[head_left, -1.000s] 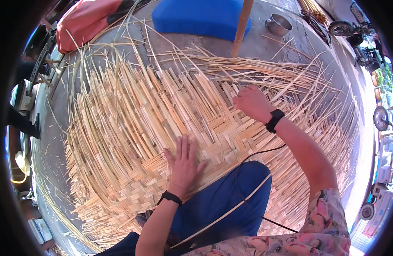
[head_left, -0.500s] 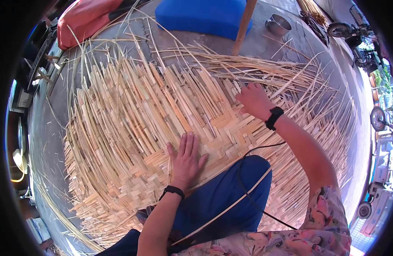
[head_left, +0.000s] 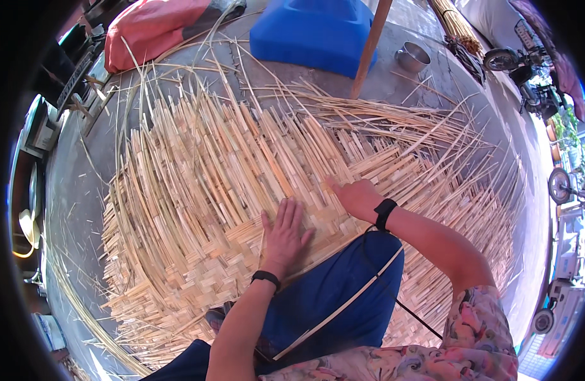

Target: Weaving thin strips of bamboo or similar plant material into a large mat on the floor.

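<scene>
A large woven mat (head_left: 219, 279) of flat pale reed or split-stem strips lies beneath both hands. Its near part is tightly plaited; farther off, long loose strips (head_left: 197, 159) run side by side away from me. My left hand (head_left: 285, 236) rests flat on the woven part, fingers spread and thumb out to the right. Farther right, my right hand (head_left: 357, 198) touches the weave where the loose strips begin. Its index finger stretches forward and left, the others curl partly underneath, and no held strip shows. A single long strip (head_left: 343, 301) crosses my blue-trousered knee.
Loose strips (head_left: 394, 114) lie heaped beyond the mat. Behind them stand a blue plastic object (head_left: 311, 38), a wooden pole (head_left: 371, 47) and a metal pot (head_left: 412, 57). A red cloth-like bundle (head_left: 153, 32) is at far left, a motorcycle (head_left: 527, 70) at far right.
My right hand has come nearer and leftward from the far edge of the weave, its index finger now stretched out. The left hand stays flat on the mat. The whole view has shifted slightly.
</scene>
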Available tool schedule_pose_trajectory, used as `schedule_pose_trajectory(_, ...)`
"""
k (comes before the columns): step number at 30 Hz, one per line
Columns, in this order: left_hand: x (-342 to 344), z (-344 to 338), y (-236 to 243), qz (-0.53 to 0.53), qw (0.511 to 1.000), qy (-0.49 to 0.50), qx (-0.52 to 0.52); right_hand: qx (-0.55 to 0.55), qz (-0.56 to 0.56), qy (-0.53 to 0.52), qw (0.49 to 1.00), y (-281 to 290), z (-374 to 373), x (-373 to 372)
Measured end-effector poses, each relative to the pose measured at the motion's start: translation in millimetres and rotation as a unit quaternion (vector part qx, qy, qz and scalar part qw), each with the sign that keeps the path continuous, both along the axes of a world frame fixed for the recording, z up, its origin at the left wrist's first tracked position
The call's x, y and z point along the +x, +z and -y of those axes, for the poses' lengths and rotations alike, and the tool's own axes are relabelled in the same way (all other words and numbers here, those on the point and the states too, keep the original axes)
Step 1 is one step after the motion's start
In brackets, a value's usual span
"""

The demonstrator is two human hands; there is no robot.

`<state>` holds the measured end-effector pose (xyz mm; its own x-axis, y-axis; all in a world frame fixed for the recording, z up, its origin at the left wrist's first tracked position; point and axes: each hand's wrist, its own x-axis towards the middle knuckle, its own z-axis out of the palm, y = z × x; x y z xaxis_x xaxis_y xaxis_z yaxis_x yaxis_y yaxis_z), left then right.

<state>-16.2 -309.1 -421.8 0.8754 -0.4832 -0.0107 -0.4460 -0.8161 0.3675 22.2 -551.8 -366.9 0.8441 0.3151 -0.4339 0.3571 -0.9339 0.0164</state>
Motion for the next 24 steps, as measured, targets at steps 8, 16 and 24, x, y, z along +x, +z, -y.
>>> schedule_pose_trajectory(8,-1,-84,-25,0.130,0.905,0.329,-0.236,0.208,0.016,0.002,0.978,16,-58,26)
schedule_pose_trajectory(16,-18,-65,-13,-0.005,0.964,0.183,-0.194,0.204,0.046,-0.081,0.974,-44,-100,72)
schedule_pose_trajectory(24,-38,-47,-11,-0.027,0.983,0.181,0.018,0.183,0.034,-0.131,0.974,-39,-116,64)
